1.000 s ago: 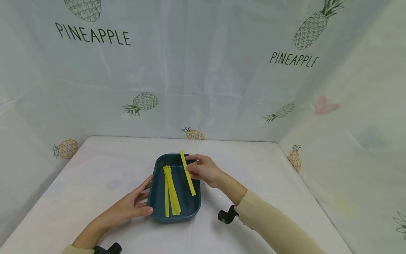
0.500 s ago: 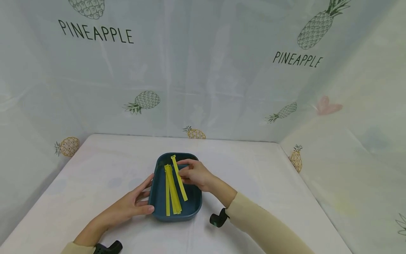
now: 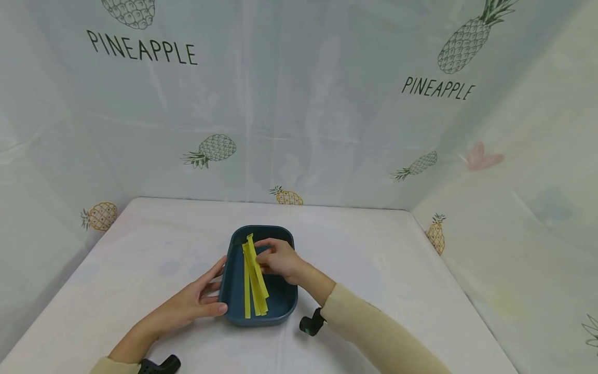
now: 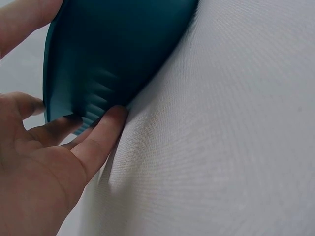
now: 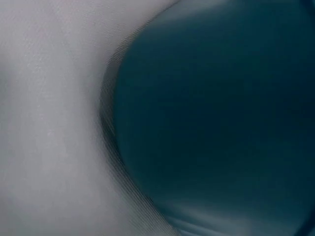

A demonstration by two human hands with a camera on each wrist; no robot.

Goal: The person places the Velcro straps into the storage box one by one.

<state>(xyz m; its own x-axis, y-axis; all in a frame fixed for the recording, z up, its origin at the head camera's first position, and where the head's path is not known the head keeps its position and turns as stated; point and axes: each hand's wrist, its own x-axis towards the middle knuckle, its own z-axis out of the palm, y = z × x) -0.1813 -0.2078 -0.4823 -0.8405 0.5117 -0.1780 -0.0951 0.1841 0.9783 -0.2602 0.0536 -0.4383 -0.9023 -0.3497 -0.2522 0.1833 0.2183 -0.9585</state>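
A dark teal, rounded rectangular tray (image 3: 283,305) sits on the table. Inside, on its left half, several flat yellow straps (image 3: 247,291) lie bunched lengthwise. My right hand (image 3: 282,264) reaches over the tray's right side and pinches another yellow strap (image 3: 259,278), which has a wider slotted end and lies along or just above the bunch; whether it touches cannot be told. My left hand (image 3: 189,304) rests with spread fingers against the tray's left outer wall. The left wrist view shows its fingertips (image 4: 115,115) at the ribbed tray side. Only the tray (image 5: 211,108) and cloth appear in the right wrist view.
A white cloth (image 3: 374,249) covers the table. Behind and at both sides hang pale sheets (image 3: 299,114) printed with pineapples. Black wrist cameras (image 3: 312,323) are strapped to both forearms.
My right hand has moved left across the tray, bringing the pinched yellow strap from the right side over to the bunch. The left hand stays at the tray's side.
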